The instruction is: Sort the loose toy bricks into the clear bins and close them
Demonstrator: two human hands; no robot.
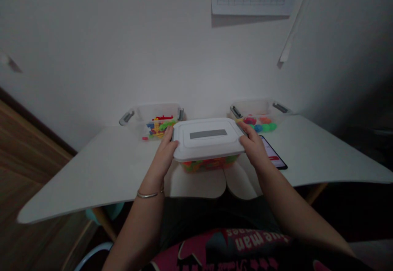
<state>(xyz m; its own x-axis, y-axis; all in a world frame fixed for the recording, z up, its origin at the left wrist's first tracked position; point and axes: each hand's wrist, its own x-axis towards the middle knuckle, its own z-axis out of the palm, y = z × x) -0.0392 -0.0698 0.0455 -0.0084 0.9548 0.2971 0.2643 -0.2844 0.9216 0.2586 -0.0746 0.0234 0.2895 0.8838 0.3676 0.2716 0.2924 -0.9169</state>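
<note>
Between my two hands is a storage box with a white lid on it. Orange, green and yellow pieces show through its clear wall. My left hand grips the left end, thumb on the lid's edge and fingers down the side. At the right end, my right hand holds the box the same way, by the grey clip. Whether the bottom touches the table is hard to tell. Close behind my left hand stands an open clear bin of small colourful toys.
Another open clear bin with colourful balls stands back right against the wall. A phone lies on the white table beside my right forearm. The table's front edge has a notch in the middle. A printed sheet hangs above.
</note>
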